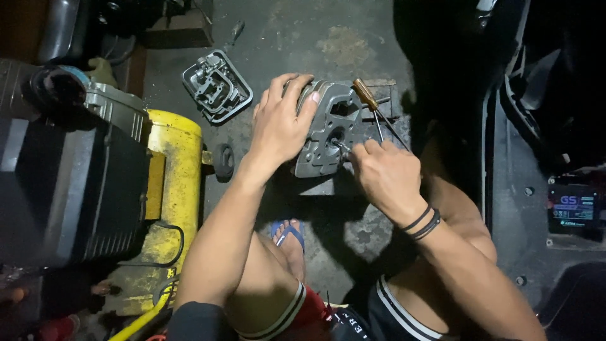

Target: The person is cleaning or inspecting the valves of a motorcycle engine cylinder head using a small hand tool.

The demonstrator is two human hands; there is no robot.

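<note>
Left hand: our left hand (278, 123) sits at the centre of the frame, its grip clamped over the top and left side of the grey cast-metal engine cylinder head (328, 129), fingers curled over the upper edge.
Right hand: our right hand (384, 173), just right of centre, has its grip together on a thin metal tool whose tip meets a hole in the head's face; two dark bands (424, 222) circle the wrist.
Cylinder head: it stands tilted on the concrete floor (303, 31), between both hands.
Screwdriver: a brown-handled screwdriver (371, 104) leans against the head's upper right edge, touching it.
Upper left: a second grey metal engine cover (216, 85) lies flat on the floor, well apart.
Left edge: a yellow cylindrical tank (180, 170) beside a black housing (69, 183).
Below: our foot in a blue sandal (289, 237).
</note>
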